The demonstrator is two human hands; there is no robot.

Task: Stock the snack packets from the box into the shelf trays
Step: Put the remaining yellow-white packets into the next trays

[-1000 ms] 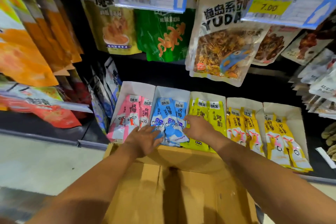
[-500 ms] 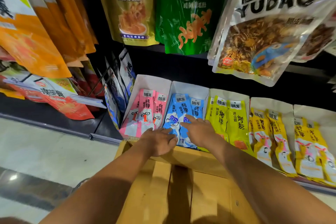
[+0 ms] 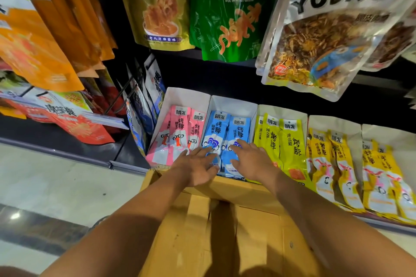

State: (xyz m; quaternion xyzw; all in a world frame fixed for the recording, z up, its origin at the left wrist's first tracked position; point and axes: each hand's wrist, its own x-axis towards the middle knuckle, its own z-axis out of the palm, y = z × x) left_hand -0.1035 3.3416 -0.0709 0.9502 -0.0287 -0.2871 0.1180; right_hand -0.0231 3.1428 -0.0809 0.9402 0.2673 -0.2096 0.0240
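— where were the hands?
— my left hand lay flat, fingers straight, on the blue packets in their white tray; my right hand pressed them flat too, gripping nothing.
— the risk?
— an uneven push could have slid one into the yellow packets.

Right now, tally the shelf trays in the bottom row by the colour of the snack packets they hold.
Pink-packet tray: 1
Blue-packet tray: 1
Yellow-packet trays: 3
Total: 5 trays
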